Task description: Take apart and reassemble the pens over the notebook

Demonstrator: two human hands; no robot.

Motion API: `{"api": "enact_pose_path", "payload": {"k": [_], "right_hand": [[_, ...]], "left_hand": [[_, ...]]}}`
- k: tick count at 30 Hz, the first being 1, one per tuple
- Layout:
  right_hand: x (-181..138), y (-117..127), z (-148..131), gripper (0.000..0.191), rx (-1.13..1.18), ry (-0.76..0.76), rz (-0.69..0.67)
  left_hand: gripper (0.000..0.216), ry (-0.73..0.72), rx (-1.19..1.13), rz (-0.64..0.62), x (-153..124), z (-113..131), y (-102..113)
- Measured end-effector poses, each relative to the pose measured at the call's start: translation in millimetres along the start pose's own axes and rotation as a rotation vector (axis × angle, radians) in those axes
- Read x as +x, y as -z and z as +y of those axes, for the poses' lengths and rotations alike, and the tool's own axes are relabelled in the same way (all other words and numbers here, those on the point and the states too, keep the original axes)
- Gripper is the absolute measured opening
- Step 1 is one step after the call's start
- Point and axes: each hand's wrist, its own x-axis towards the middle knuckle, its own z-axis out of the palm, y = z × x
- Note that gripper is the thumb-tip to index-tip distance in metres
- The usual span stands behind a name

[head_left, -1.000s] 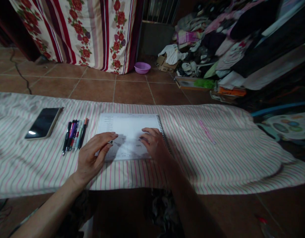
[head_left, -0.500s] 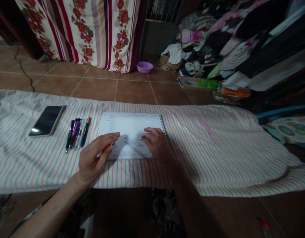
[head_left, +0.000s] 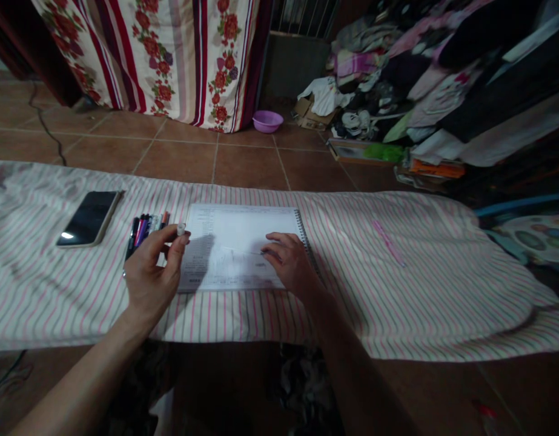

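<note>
Between the thumb and forefinger of my left hand (head_left: 154, 263) is a small whitish cylindrical piece (head_left: 181, 229), too small to name for sure. This hand is above the left edge of a spiral notebook (head_left: 247, 221), partly covering a row of pens (head_left: 140, 230). My right hand (head_left: 288, 260) is over the notebook's right half, its fingertips pinching a thin pale rod (head_left: 240, 250) that looks like a pen refill and points left across the printed page. A pink pen (head_left: 388, 242) lies on the striped cloth, to the right of the notebook.
A dark-screened phone (head_left: 89, 218) lies at the left on the striped cloth (head_left: 424, 290). Beyond the cloth's far edge are a tiled floor, a purple basin (head_left: 267, 121) and a floral curtain (head_left: 179, 60). Clothes (head_left: 388, 79) are heaped at the upper right.
My left hand has moved left and away from the page's middle, carrying the small whitish piece toward the pens. My right hand stays nearly in place with the thin rod.
</note>
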Motion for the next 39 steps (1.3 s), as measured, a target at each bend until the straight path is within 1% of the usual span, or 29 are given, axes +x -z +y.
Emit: {"api": "enact_pose_path", "payload": {"k": [2, 5, 7, 8, 10, 15, 22, 27, 33, 39], "right_hand": [[0.1, -0.3, 0.3, 0.011, 0.004, -0.002, 0.001], [0.1, -1.4, 1.4, 0.011, 0.013, 0.004, 0.001], [0.2, -1.8, 1.6, 0.011, 0.017, 0.009, 0.000], [0.3, -1.9, 1.6, 0.011, 0.018, 0.010, 0.001], [0.5, -1.5, 1.1, 0.011, 0.016, 0.006, 0.006], [0.6, -0.5, 0.6, 0.010, 0.008, 0.000, 0.000], [-0.3, -1.0, 1.5, 0.010, 0.010, 0.004, 0.007], [0.0, 0.0, 0.3, 0.012, 0.012, 0.003, 0.009], [0.4, 0.6, -0.1, 0.012, 0.027, -0.006, 0.001], [1.1, 0.7, 0.9, 0.012, 0.034, -0.003, 0.011]], "left_hand": [[0.017, -0.095, 0.092, -0.014, 0.5, -2.5, 2.2], [0.018, -0.118, 0.091, -0.013, 1.2, -2.2, 3.0], [0.016, -0.177, 0.118, 0.008, 1.9, -1.3, 1.9], [0.015, -0.218, 0.131, -0.001, 2.1, -0.9, 1.0], [0.014, -0.262, 0.129, -0.066, 1.6, -0.9, -1.1], [0.016, -0.187, 0.039, -0.089, -3.4, -2.4, -5.2], [0.015, -0.280, 0.121, -0.130, -3.8, -3.6, -8.8], [0.015, -0.361, 0.126, -0.165, -4.2, -6.8, -12.6], [0.017, -0.358, 0.117, -0.243, -4.4, -5.7, -15.0], [0.018, -0.323, 0.104, -0.230, -4.5, -7.5, -15.0]]}}
